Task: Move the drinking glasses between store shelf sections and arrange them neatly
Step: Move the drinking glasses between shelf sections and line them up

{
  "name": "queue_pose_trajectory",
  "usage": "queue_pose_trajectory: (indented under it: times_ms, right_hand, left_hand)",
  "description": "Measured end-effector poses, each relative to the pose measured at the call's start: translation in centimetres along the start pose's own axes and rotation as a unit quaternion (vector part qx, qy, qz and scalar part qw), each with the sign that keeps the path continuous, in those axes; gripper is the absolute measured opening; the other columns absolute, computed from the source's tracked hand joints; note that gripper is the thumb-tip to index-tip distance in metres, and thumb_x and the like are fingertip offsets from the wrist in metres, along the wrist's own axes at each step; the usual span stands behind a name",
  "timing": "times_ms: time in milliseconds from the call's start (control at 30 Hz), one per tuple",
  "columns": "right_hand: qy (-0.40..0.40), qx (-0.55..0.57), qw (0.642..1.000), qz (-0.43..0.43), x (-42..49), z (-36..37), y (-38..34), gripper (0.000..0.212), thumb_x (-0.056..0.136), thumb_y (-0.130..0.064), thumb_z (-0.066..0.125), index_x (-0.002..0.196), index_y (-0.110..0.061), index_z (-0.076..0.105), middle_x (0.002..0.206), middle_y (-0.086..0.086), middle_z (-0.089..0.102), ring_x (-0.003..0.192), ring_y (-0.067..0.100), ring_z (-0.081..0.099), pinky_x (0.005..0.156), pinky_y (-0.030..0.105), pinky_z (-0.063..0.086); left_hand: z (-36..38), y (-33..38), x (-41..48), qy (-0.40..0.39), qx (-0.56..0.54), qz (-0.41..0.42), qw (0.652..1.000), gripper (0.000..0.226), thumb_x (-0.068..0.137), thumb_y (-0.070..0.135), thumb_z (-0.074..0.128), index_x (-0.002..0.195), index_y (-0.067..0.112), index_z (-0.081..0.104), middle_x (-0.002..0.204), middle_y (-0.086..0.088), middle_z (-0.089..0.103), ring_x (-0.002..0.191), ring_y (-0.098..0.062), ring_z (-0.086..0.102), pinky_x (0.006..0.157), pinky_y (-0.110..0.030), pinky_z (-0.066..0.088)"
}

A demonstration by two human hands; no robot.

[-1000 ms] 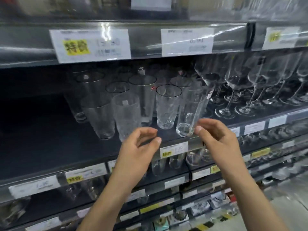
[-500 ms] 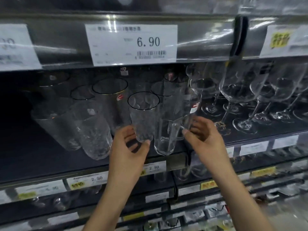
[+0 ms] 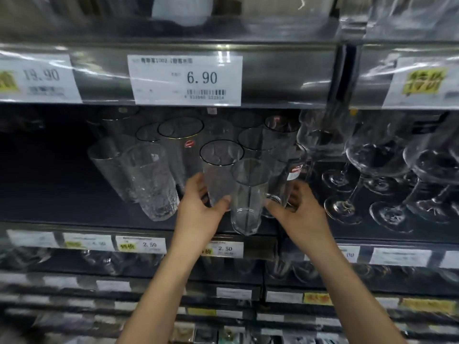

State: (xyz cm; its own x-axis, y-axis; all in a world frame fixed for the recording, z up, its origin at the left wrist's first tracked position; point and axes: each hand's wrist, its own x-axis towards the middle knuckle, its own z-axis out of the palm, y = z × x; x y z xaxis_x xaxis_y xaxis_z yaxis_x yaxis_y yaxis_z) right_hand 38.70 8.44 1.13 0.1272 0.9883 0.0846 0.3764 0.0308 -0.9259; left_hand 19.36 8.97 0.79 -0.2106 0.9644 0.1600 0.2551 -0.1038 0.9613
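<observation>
My left hand [image 3: 198,214] grips the base of the rimmed glass [image 3: 219,170], thumb in front and fingers curled behind. My right hand [image 3: 301,214] curls round the foot of the labelled glass [image 3: 289,167], though blur hides how firm that hold is. Between them, at the front lip of the shelf [image 3: 74,207], stands the plain glass [image 3: 247,207], close against both. I judge all three light, rigid, smooth and easy to chip. They crowd each other, so I would hold low around the thick base or mid-wall, never by the thin rim, and lift straight up before moving sideways. On the lip below, two tags read "2.50", the left tag [image 3: 141,245] and the middle tag [image 3: 224,249], each with a yellow patch; the smaller print is too blurred to read. To the left stands a textured glass [image 3: 154,184], more tumblers sit behind, and wine glasses [image 3: 372,165] fill the section to the right. A red sticker [image 3: 296,169] on the labelled glass is unreadable. Above, the white tag [image 3: 186,79] reads "6.90" over a barcode, its neighbour [image 3: 37,79] reads "19.90", and a yellow-marked tag [image 3: 422,81] carries two bold characters.
</observation>
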Motion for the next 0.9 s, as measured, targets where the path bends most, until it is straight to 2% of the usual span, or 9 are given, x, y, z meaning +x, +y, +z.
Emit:
queue_pose_trajectory:
  times_ms: [200, 267, 333, 400, 500, 600, 700, 800, 900]
  right_hand:
    - [-0.001, 0.000, 1.000, -0.009, 0.1, -0.2, 0.4, 0.048, 0.080, -0.036, 0.081, 0.119, -0.036, 0.054, 0.099, -0.027, 0.064, 0.089, -0.024, 0.056, 0.073, 0.004, 0.043]
    - [0.002, -0.003, 1.000, -0.010, 0.0, -0.3, 0.4, 0.049, 0.078, -0.039, 0.081, 0.118, -0.039, 0.052, 0.099, -0.029, 0.063, 0.091, -0.020, 0.057, 0.080, 0.011, 0.046]
    - [0.007, -0.001, 1.000, -0.010, 0.0, -0.3, 0.3, 0.052, 0.077, -0.041, 0.082, 0.120, -0.040, 0.051, 0.100, -0.029, 0.063, 0.095, -0.011, 0.061, 0.085, 0.021, 0.050]
    - [0.015, -0.004, 1.000, -0.010, -0.1, -0.3, 0.2, 0.057, 0.076, -0.043, 0.082, 0.124, -0.037, 0.052, 0.102, -0.029, 0.061, 0.099, -0.001, 0.064, 0.089, 0.027, 0.052]
    - [0.025, -0.004, 1.000, -0.013, -0.2, -0.2, 0.1, 0.057, 0.075, -0.044, 0.082, 0.121, -0.040, 0.050, 0.101, -0.030, 0.059, 0.101, 0.004, 0.064, 0.091, 0.029, 0.052]
    - [0.030, -0.003, 0.999, -0.019, -0.3, -0.2, 0.3, 0.053, 0.075, -0.044, 0.082, 0.117, -0.043, 0.050, 0.101, -0.029, 0.060, 0.100, -0.002, 0.062, 0.092, 0.031, 0.052]
    - [0.033, 0.003, 0.999, -0.016, -0.2, -0.2, 0.3, 0.051, 0.075, -0.042, 0.083, 0.115, -0.043, 0.051, 0.100, -0.027, 0.062, 0.099, -0.005, 0.061, 0.091, 0.031, 0.053]
    - [0.045, 0.004, 0.999, -0.016, -0.2, 0.0, 0.3, 0.052, 0.073, -0.044, 0.083, 0.117, -0.038, 0.055, 0.101, -0.024, 0.065, 0.099, 0.000, 0.063, 0.091, 0.035, 0.054]
    - [0.053, 0.004, 0.998, -0.018, -0.2, 0.1, 0.3, 0.051, 0.073, -0.043, 0.083, 0.115, -0.039, 0.054, 0.100, -0.025, 0.064, 0.100, 0.001, 0.063, 0.092, 0.036, 0.054]
  left_hand:
    - [0.2, -0.3, 0.4, 0.005, 0.027, -0.007, 1.000, 0.065, 0.081, 0.019, 0.081, 0.134, 0.027, 0.045, 0.118, 0.014, 0.063, 0.110, 0.002, 0.059, 0.101, -0.026, 0.047]
    - [0.2, -0.1, 0.3, 0.010, 0.040, -0.007, 0.999, 0.070, 0.078, 0.022, 0.083, 0.137, 0.023, 0.045, 0.124, 0.008, 0.064, 0.114, -0.005, 0.060, 0.102, -0.028, 0.048]
    - [0.1, 0.1, 0.3, 0.017, 0.048, -0.007, 0.999, 0.071, 0.077, 0.023, 0.085, 0.136, 0.020, 0.045, 0.124, 0.008, 0.064, 0.114, -0.005, 0.060, 0.097, -0.021, 0.048]
    - [0.0, 0.3, 0.2, 0.022, 0.053, -0.013, 0.998, 0.066, 0.076, 0.022, 0.085, 0.130, 0.022, 0.045, 0.116, 0.013, 0.062, 0.109, -0.001, 0.058, 0.084, -0.004, 0.044]
    - [-0.1, 0.3, 0.0, 0.035, 0.056, -0.014, 0.998, 0.065, 0.074, 0.023, 0.087, 0.124, 0.025, 0.045, 0.110, 0.017, 0.060, 0.100, 0.007, 0.058, 0.076, 0.001, 0.042]
    - [-0.2, 0.3, -0.4, 0.051, 0.045, -0.020, 0.997, 0.066, 0.072, 0.022, 0.088, 0.123, 0.027, 0.046, 0.109, 0.017, 0.060, 0.095, 0.018, 0.053, 0.083, -0.008, 0.044]
    - [-0.3, 0.4, -0.8, 0.065, 0.022, -0.025, 0.997, 0.067, 0.070, 0.021, 0.088, 0.121, 0.028, 0.045, 0.117, 0.011, 0.063, 0.102, 0.009, 0.058, 0.091, -0.020, 0.050]
    - [-0.4, 0.6, -1.0, 0.074, 0.002, -0.026, 0.997, 0.068, 0.067, 0.023, 0.089, 0.120, 0.028, 0.045, 0.122, 0.006, 0.065, 0.107, -0.004, 0.064, 0.090, -0.021, 0.051]
    - [-0.5, 0.7, -1.1, 0.074, -0.001, -0.023, 0.997, 0.072, 0.063, 0.032, 0.089, 0.121, 0.027, 0.047, 0.122, 0.006, 0.066, 0.108, -0.007, 0.065, 0.094, -0.028, 0.054]
